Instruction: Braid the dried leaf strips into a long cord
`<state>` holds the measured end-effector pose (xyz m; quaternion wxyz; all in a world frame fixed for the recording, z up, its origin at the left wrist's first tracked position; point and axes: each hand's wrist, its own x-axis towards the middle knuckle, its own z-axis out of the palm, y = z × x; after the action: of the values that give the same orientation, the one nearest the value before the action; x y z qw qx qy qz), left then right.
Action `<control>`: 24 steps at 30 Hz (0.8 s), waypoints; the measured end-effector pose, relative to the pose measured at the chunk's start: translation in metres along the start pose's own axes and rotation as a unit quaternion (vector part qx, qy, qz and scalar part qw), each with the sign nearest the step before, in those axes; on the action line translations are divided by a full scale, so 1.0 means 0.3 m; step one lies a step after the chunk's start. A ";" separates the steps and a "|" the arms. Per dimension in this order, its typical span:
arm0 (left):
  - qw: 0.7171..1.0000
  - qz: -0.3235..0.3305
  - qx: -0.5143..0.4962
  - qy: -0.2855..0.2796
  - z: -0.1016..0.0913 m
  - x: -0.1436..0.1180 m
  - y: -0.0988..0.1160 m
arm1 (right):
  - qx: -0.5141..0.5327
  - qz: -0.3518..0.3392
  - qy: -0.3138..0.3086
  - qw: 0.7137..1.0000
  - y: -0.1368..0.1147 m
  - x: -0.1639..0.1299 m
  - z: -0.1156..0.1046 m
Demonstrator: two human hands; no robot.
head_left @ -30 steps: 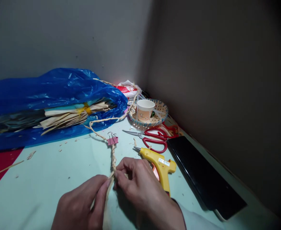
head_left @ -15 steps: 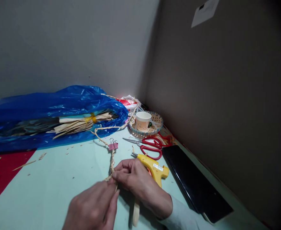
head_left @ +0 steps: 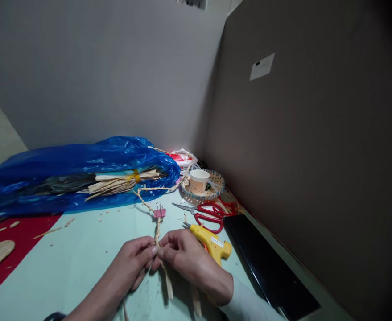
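Since the earlier frames the view has tipped upward, so that more wall shows and both hands sit lower and smaller in it; the hands have stayed together on the braid. The left hand (head_left: 134, 261) and right hand (head_left: 182, 258) meet fingertip to fingertip, each pinched shut on the near end of the braid (head_left: 157, 232), a plaited strip of pale straw. Loose strands (head_left: 167, 281) hang from the pinch down over the table (head_left: 82, 258), toward the viewer.

From the grip the braid runs away across the table to a pink clip (head_left: 159, 212) clamped on it, then on as a thinner cord that curves toward the bag (head_left: 75, 174).

Just right of the right hand lies a yellow glue gun (head_left: 212, 243), nozzle pointing away and left. Beyond it are red-handled scissors (head_left: 205, 211), closed. Behind those, near the corner, a woven basket (head_left: 216, 187) holds a paper cup (head_left: 199, 180). A flat black slab (head_left: 269, 267) lies along the right wall.

The blue bag lies along the back wall, with a bundle of straw (head_left: 122, 183) showing at its open end, tied with a yellow band. A red mat (head_left: 18, 240) covers the table's left edge, scattered with straw scraps
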<state>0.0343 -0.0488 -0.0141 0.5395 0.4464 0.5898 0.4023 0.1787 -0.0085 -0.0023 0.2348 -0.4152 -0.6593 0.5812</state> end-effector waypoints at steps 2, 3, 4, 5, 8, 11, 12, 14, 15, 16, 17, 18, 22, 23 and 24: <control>1.000 0.020 0.004 0.020 0.003 -0.002 -0.011 | -0.089 -0.038 0.032 0.995 -0.016 -0.018 -0.006; 0.999 0.029 0.007 0.029 0.002 -0.003 -0.015 | -0.142 -0.053 0.048 0.987 -0.024 -0.029 -0.008; 0.999 0.036 0.010 0.037 0.002 -0.003 -0.019 | -0.189 -0.064 0.059 0.978 -0.031 -0.040 -0.009; 0.998 0.042 0.014 0.043 0.000 -0.002 -0.022 | -0.225 -0.069 0.065 0.970 -0.038 -0.050 -0.009; 0.996 0.054 0.031 0.069 -0.004 0.002 -0.031 | -0.283 -0.074 0.065 0.954 -0.050 -0.073 -0.005; 0.994 0.050 0.038 0.086 -0.007 0.007 -0.043 | -0.338 -0.076 0.071 0.935 -0.055 -0.078 0.001; 0.994 0.048 0.038 0.087 -0.007 0.009 -0.047 | -0.356 -0.079 0.068 0.929 -0.056 -0.078 0.002; 0.994 0.052 0.038 0.086 -0.005 0.010 -0.053 | -0.384 -0.088 0.057 0.917 -0.056 -0.076 0.003; 0.994 0.056 0.037 0.089 -0.003 0.011 -0.054 | -0.393 -0.095 0.053 0.913 -0.055 -0.075 0.003; 0.993 0.059 0.035 0.093 -0.001 0.010 -0.055 | -0.397 -0.101 0.050 0.911 -0.054 -0.076 0.001; 0.993 0.062 0.032 0.095 0.001 0.010 -0.055 | -0.397 -0.103 0.048 0.911 -0.053 -0.077 -0.003; 0.993 0.066 0.029 0.095 0.003 0.009 -0.054 | -0.392 -0.105 0.049 0.913 -0.053 -0.079 -0.009; 0.994 0.077 0.027 0.079 0.008 0.010 -0.052 | -0.343 -0.133 0.043 0.929 -0.083 -0.071 -0.067; 0.994 0.078 0.031 0.075 0.008 0.012 -0.052 | -0.331 -0.142 0.033 0.932 -0.101 -0.061 -0.088; 0.994 0.077 0.039 0.070 0.008 0.016 -0.054 | -0.331 -0.149 0.016 0.932 -0.124 -0.044 -0.109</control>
<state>0.0352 -0.0489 -0.0312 0.4467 0.4817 0.6052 0.4497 0.2018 0.0001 0.0428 0.1781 -0.3755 -0.8648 0.2818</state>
